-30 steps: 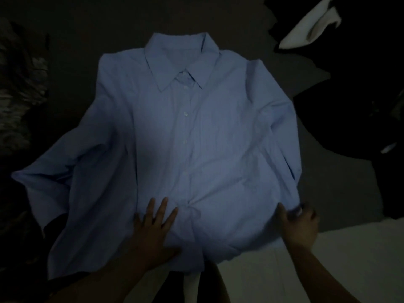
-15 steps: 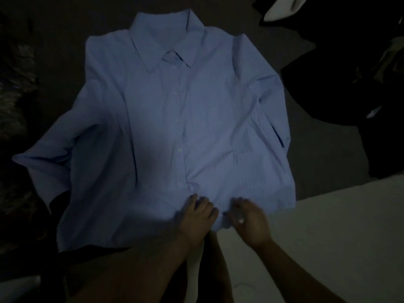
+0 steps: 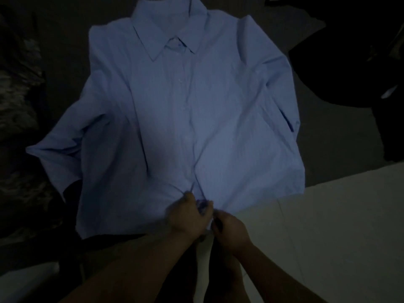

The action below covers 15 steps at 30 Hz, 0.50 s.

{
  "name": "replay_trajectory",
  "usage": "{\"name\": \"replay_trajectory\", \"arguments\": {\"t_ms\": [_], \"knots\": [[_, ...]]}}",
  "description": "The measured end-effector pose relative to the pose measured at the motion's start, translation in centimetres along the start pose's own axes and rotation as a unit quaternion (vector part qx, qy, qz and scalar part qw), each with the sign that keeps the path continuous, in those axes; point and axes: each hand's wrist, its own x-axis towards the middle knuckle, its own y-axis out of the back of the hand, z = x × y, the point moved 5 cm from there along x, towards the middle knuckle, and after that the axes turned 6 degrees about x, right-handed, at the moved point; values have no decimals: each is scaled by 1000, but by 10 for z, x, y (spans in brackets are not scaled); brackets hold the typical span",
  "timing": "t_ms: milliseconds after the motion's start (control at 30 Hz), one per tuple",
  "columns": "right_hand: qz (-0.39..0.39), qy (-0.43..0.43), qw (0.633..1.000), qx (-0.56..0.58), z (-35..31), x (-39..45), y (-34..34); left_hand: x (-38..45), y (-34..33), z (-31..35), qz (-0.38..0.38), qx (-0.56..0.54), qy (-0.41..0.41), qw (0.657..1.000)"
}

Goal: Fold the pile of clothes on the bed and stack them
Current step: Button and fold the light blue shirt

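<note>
Head view: blue shirt (image 3: 185, 119) is spread face up on the bed (image 3: 332, 136). Its bottom hem at the near edge is pinched by left hand (image 3: 188, 214) and right hand (image 3: 229, 228).

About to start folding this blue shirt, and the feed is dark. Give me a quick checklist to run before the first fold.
1. Blue shirt lies front up, collar away from the person: ok.
2. Front closed at the hem: cannot tell; left hand and right hand are pinching the cloth there, and it is too dim and blurred to see a button.
3. Body smooth: not ok; creases run out from the hands.
4. Sleeves laid out: not ok; the sleeve by the left hand sticks out rumpled, the other lies along the body.
5. Room to fold: cannot tell; dark clothes lie close to the far shoulder.
</note>
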Motion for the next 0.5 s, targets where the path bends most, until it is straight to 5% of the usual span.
{"name": "replay_trajectory", "arguments": {"t_ms": [167,300,400,500], "knots": [[-69,10,998,12,-10,8,2,-7,7,8,5,99,-114,988],[-122,-18,992,19,-11,11,2,-33,-3,8,-139,204,-309,918],[-121,-51,990,42,-8,8,4,-42,-11,0,-222,211,-345,887],[-139,-51,988,30,-5,2,16,-44,-5,5,-185,216,-357,890]]}}
